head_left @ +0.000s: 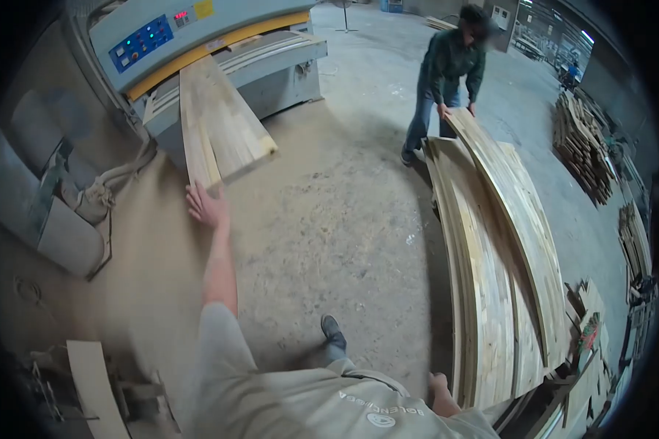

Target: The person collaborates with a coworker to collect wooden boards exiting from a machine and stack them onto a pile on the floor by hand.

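Note:
My left hand (209,206) is stretched out with its fingers apart, at the near end of a narrow wooden board (198,150). A wider wooden board (232,128) lies right beside it, and both stick out of a large blue-grey machine (271,62) with a yellow bar. My right hand (439,384) is low in the view, partly cut off by my shirt, close to the near end of a stack of wooden panels (483,293). Its fingers do not show clearly.
A co-worker (455,69) stands behind the stack, both hands on the far end of its top panel (516,197). A lit control panel (140,44) is on the machine. Grey ducting (69,227) stands at left. Piled wood strips (584,146) lie along the right.

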The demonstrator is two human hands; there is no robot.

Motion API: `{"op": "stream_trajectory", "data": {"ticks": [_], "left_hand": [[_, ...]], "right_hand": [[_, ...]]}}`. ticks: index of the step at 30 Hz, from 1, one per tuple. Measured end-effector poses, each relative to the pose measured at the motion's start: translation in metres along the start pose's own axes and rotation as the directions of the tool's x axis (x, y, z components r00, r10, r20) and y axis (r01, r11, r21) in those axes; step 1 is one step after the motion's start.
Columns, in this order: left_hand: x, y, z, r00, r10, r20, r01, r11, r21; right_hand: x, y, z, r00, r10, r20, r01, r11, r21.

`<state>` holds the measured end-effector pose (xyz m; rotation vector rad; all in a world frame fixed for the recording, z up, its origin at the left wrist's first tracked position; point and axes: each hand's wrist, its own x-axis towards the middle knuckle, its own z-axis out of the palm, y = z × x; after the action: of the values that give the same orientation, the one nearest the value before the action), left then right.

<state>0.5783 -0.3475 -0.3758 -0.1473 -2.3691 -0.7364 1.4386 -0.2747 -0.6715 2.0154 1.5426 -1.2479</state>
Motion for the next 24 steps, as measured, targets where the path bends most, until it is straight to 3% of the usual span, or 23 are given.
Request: {"op": "stream_trajectory", "data": {"ticks": [1,4,5,6,7,8,9,10,11,12,13,15,17,20,24], "left_hand": [[-0.015,0.003,-0.004,0.999,-0.036,0.009,0.036,0.999,-0.006],[-0.096,0.014,-0.033,0.994,0.01,0.109,-0.005,0.999,-0.046],[-0.132,0.006,-0.038,0.975,0.04,0.219,-0.023,0.997,-0.078],[-0.174,0.002,-0.038,0.938,0.091,0.336,-0.053,0.991,-0.12],[-0.225,0.0,-0.036,0.869,0.165,0.466,-0.09,0.98,-0.178],[-0.28,-0.001,-0.046,0.758,0.18,0.626,-0.09,0.981,-0.173],[-0.332,0.001,-0.054,0.619,0.206,0.758,-0.104,0.978,-0.181],[-0.387,-0.009,-0.053,0.523,0.293,0.8,-0.116,0.955,-0.273],[-0.441,-0.016,-0.056,0.407,0.31,0.859,-0.098,0.95,-0.296],[-0.484,-0.003,-0.094,0.272,0.284,0.919,-0.068,0.959,-0.276],[-0.525,0.015,-0.132,0.146,0.25,0.957,-0.035,0.968,-0.248],[-0.607,0.017,-0.147,-0.041,0.335,0.941,0.028,0.942,-0.334],[-0.683,0.042,-0.167,-0.261,0.343,0.902,0.129,0.939,-0.319],[-0.776,0.114,-0.195,-0.536,0.332,0.776,0.4,0.91,-0.113],[-0.878,0.259,-0.213,-0.706,0.391,0.591,0.585,0.792,0.176]], "right_hand": [[-0.008,0.046,-0.013,0.997,0.069,-0.04,-0.067,0.996,0.055],[-0.058,0.144,-0.024,0.943,0.175,-0.282,-0.042,0.906,0.421],[-0.066,0.171,-0.025,0.942,0.212,-0.261,-0.084,0.899,0.429],[-0.037,0.216,-0.007,0.928,0.079,-0.365,0.065,0.929,0.365],[-0.032,0.28,0.019,0.887,-0.025,-0.462,0.182,0.937,0.299],[-0.086,0.266,0.004,0.982,0.115,-0.151,-0.003,0.806,0.592],[-0.129,0.244,0.003,0.953,0.26,-0.158,-0.101,0.759,0.643],[-0.109,0.284,0.034,0.959,0.26,-0.111,-0.14,0.777,0.614],[-0.073,0.34,0.076,0.982,0.153,-0.112,-0.092,0.902,0.423],[-0.096,0.335,0.072,0.983,0.18,-0.026,-0.164,0.938,0.306],[-0.107,0.34,0.079,0.987,0.155,-0.033,-0.137,0.943,0.305],[-0.115,0.342,0.078,0.993,0.102,-0.057,-0.082,0.956,0.283],[-0.106,0.353,0.08,0.984,0.176,-0.021,-0.149,0.883,0.444],[-0.095,0.372,0.05,0.988,0.139,-0.071,-0.1,0.913,0.395],[-0.092,0.391,-0.051,0.968,0.214,-0.128,-0.139,0.889,0.437]]}}
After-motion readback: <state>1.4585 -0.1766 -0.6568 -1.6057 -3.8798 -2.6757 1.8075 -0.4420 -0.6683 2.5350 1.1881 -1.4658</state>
